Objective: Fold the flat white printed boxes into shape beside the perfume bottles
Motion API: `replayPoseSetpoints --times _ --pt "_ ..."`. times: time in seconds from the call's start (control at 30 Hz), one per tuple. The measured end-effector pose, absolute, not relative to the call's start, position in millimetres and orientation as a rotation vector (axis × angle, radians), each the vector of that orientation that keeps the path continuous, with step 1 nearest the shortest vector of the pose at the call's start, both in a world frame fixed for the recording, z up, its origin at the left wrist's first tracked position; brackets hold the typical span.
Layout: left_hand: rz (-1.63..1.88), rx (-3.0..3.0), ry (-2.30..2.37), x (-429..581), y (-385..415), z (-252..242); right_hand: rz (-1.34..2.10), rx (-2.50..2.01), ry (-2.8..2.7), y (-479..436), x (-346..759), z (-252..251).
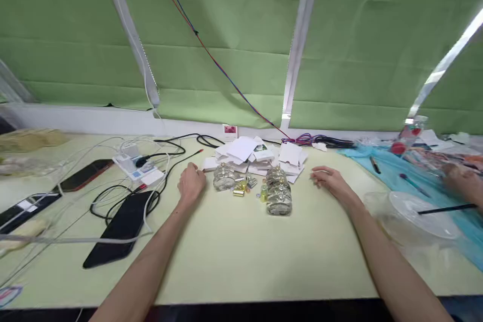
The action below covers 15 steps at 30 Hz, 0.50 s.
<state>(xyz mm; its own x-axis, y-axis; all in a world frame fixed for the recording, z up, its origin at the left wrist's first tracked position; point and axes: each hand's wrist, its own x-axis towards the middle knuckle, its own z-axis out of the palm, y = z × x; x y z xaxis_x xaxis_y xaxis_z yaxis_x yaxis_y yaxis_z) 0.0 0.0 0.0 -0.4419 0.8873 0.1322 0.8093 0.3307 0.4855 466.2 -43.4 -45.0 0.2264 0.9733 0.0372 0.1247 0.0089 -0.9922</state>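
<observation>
My left hand [191, 182] rests on the table with its fingers curled in, and nothing shows in it. Just right of it stands a clear glass bottle [224, 177]. Several more clear glass bottles [278, 198] are lined up between my hands. Among them lie shiny gold caps [238, 192], silvery small parts [251, 181] and a little vial of yellowish liquid [263, 193]. My right hand [330, 181] lies to the right of the bottles, palm down, fingers apart and holding nothing. A loose pile of white paper cartons [241, 149] sits behind the bottles.
On the left are a black phone [121, 226], a power strip [138, 167] and tangled cables. A plastic bowl with a lid [422, 214] and a blue plastic sheet [377, 158] are at right, beside another person's hand [466, 183]. Green blinds [226, 75] hang behind.
</observation>
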Motion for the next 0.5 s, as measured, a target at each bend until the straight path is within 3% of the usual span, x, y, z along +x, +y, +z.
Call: replayPoseSetpoints --times 0.5 --pt "0.778 1.586 2.351 -34.9 17.4 -4.1 0.277 -1.925 -1.259 -12.9 423.9 -49.5"
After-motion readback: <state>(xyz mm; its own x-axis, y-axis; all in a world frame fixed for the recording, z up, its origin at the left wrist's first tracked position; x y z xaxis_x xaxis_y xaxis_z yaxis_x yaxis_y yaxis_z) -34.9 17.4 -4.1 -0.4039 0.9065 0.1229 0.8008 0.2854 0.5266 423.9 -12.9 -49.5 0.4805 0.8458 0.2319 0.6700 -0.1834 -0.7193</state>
